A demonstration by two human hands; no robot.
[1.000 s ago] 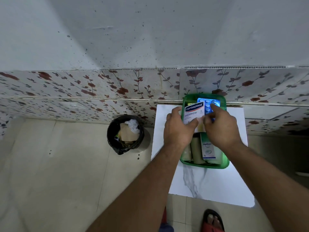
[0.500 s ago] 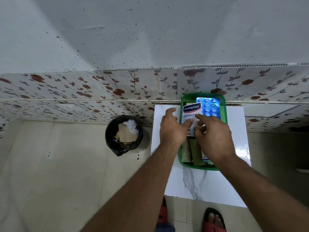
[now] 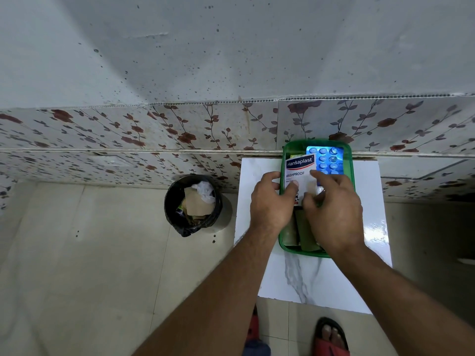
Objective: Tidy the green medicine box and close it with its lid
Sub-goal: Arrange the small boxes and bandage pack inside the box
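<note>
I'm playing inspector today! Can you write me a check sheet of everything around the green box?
Surface: white marble-look table, against the wall.
Job's things: green box open on the table, holding a plaster packet, a blue pill strip and rolls; no lid seen.
Clutter: nothing seen on the table.
Grips: left hand touches the plaster packet; right hand reaches into the box, hold unclear.
Cables: nothing seen.
Surroundings: flowered wall tiles, a black bin with rubbish on the floor, red sandals.

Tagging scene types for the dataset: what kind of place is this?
Probably a room in a home, maybe a utility corner. Cues: floral wall tiles under a stained plain wall, a tiled floor with a lined bin, and a small white marble-look table holding the green box.
</note>
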